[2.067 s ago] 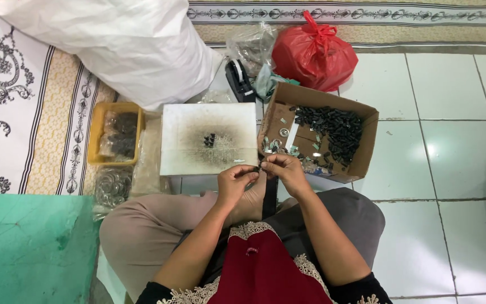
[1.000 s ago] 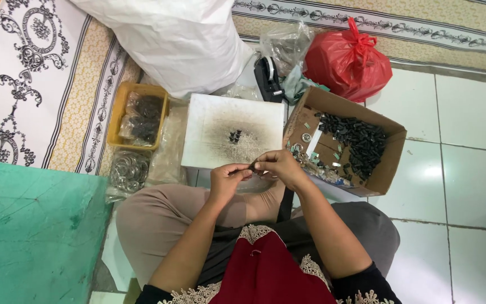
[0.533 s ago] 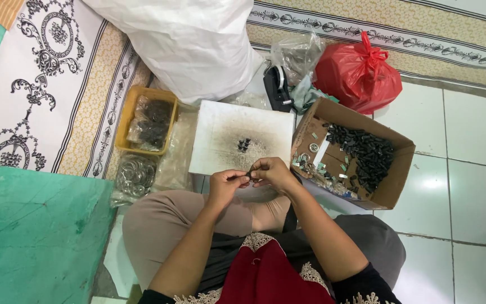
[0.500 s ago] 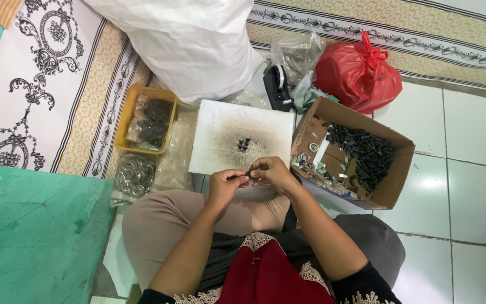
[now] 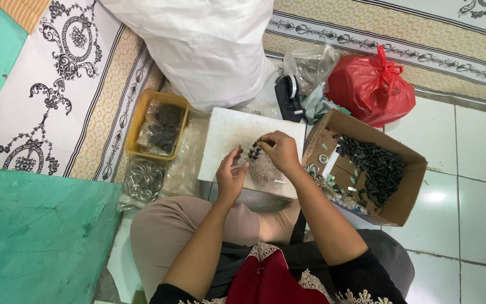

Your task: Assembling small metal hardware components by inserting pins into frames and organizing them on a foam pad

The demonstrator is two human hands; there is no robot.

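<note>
Small dark parts (image 5: 253, 152) clustered on white board (image 5: 229, 138); pinched by right hand (image 5: 279, 152) fingers. Left hand (image 5: 230, 177) at seven o'clock, fingers loosely curled, empty.

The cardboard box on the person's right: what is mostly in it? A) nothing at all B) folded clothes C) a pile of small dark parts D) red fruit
C: the cardboard box holds a heap of small dark parts, with a few lighter bits beside them.

Brown cardboard box (image 5: 406, 194), glossy red plastic bag (image 5: 369, 90), glossy floor tiles (image 5: 479, 146)
</note>
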